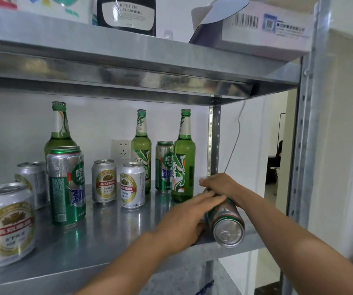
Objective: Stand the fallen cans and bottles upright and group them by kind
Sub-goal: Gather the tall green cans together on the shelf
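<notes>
Looking down the fallen can [227, 222], I see its long axis running front to back on the shelf [107, 241]. One round silver end faces me at the shelf's front edge, by the right corner. The other end points away and a little to the left, under my hands. I cannot tell whether the end facing me is the lid or the base.

Both hands are on it. The right hand [220, 185] is the grip that matters: it reaches in from the right, its fingers curled down over the far end, clamped on the can. The left hand [182, 222] comes in from the left and lies along the near flank with its fingers straight across the top, steadying rather than holding.

The move turns on that axis. To stand the can I would swing the far end up and toward me, pivoting on the end at the front edge, and the right hand is already placed for that. My worry is that this pivot end sits right at the lip, so I would draw the can inward as it rises.

A green bottle [183, 167] stands upright just beside the far end, close to my right knuckles, and could be knocked. The nearest can of seemingly the same kind, a tall green can [163, 167], stands behind that bottle.
</notes>
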